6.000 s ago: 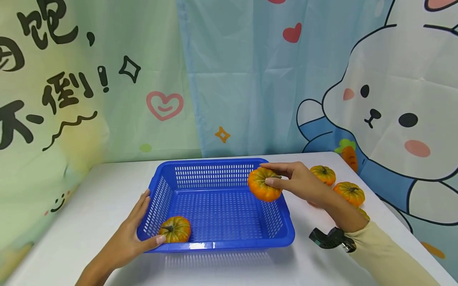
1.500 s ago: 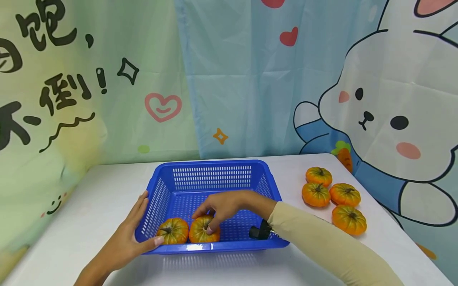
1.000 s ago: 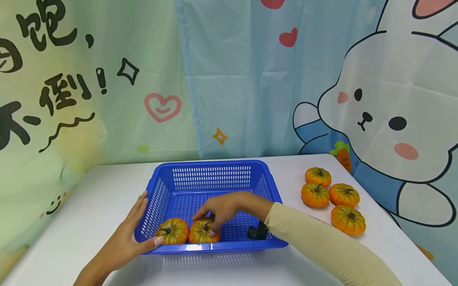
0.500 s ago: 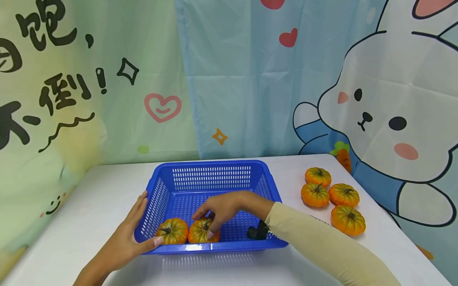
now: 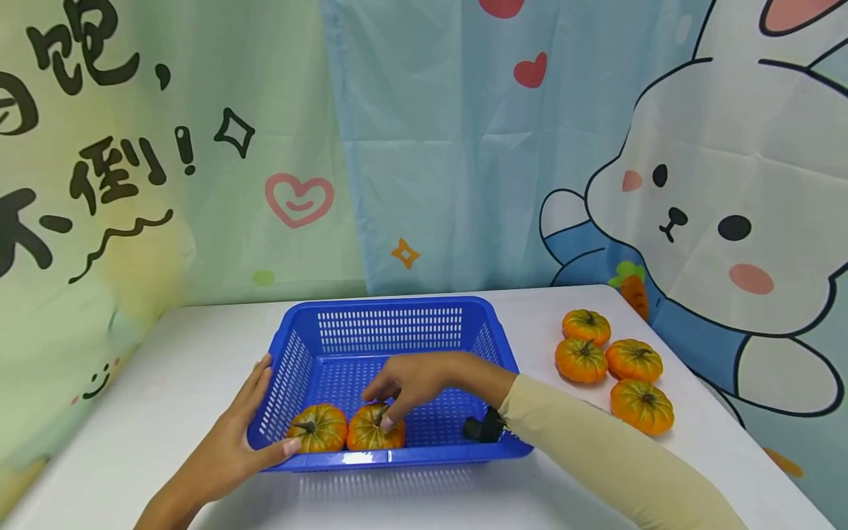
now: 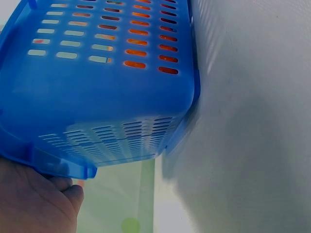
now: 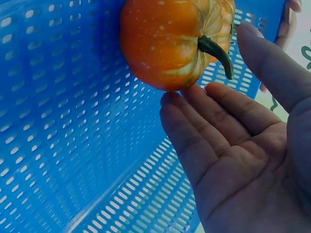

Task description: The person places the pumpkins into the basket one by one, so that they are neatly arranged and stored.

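A blue plastic basket [image 5: 397, 300] with slotted walls stands on the white table. My left hand [image 5: 228, 436] holds its near left corner, thumb on the front rim and fingers along the left side. From below, the left wrist view shows fingers under the rim [image 6: 63, 167]. Inside, two small orange-green pumpkins sit side by side against the front wall: a left pumpkin [image 5: 321, 428] and a right pumpkin [image 5: 372, 436]. My right hand [image 5: 416, 381] is over the right one, fingers spread and loose. In the right wrist view its fingertips [image 7: 172, 99] lie right at that pumpkin's side.
Several more pumpkins [image 5: 641, 407] are grouped on the table [image 5: 563, 471] right of the basket. Behind the table hangs a printed curtain [image 5: 424, 184]. A small black device [image 5: 483, 427] on the right wrist hangs over the basket's near right side.
Since six seconds ago the right hand has brought a pumpkin from over the basket's right side down beside the first one. In the last half second its fingers have loosened and lifted slightly.
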`<state>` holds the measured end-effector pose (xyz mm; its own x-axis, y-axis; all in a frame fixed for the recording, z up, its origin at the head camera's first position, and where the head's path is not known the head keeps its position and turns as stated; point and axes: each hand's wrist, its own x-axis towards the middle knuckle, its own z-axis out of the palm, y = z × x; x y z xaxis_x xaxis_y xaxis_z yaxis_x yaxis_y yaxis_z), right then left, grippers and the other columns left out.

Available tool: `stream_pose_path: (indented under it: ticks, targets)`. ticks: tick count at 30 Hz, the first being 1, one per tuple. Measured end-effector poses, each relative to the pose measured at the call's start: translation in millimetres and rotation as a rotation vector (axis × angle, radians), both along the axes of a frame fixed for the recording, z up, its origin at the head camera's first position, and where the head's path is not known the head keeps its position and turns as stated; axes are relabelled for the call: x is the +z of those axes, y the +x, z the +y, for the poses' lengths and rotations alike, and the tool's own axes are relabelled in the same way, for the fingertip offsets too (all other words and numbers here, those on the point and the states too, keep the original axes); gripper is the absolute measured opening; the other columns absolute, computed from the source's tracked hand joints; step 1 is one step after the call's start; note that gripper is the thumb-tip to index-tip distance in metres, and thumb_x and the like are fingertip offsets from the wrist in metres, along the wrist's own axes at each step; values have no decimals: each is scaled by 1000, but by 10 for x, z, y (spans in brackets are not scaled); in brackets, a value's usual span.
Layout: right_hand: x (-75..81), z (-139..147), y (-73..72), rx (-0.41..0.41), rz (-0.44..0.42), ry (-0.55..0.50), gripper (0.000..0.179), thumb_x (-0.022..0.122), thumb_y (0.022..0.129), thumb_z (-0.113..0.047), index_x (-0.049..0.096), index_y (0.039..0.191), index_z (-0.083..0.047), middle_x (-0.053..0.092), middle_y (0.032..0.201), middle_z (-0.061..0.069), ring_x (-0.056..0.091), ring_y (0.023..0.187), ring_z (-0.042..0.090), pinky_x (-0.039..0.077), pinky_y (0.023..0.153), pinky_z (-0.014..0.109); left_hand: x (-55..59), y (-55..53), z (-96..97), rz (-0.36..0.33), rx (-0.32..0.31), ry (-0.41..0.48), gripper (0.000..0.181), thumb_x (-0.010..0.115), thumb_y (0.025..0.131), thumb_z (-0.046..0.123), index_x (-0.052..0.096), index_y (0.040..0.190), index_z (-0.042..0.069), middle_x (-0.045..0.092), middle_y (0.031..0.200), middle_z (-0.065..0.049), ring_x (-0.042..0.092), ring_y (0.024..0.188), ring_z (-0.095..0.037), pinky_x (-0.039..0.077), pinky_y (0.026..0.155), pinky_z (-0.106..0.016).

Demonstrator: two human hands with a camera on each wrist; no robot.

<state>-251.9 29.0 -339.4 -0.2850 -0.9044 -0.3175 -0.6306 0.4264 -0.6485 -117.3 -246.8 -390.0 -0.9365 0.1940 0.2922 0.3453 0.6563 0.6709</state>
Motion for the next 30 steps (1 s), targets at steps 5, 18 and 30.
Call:
stream_pose_path:
  ticks: [5, 18, 30]
  targets:
    - [30, 53, 4, -27, -28, -32, 49, 71, 90, -15, 56, 134, 1, 59, 132, 7, 57, 119, 15, 46, 93, 19, 6, 3, -10, 4, -3, 4, 102, 78, 79, 30, 16, 154, -1, 4, 163, -10, 9, 143, -46, 19, 99, -75]
    - [187, 251, 28, -44, -10, -79, 43, 67, 92, -16, 60, 131, 1, 62, 129, 11, 60, 117, 18, 48, 90, 20, -9, 0, 1, -4, -5, 18, 102, 78, 79, 30, 16, 153, -2, 4, 163, -10, 8, 143, -46, 18, 100, -75]
    - [368, 566, 74, -126, -10, -122, 40, 65, 94, -16, 61, 130, 0, 65, 125, 4, 61, 111, 8, 50, 88, 23, -6, -10, -4, -8, -5, 12, 102, 78, 79, 31, 16, 154, -2, 4, 163, -10, 9, 143, -47, 19, 100, -75]
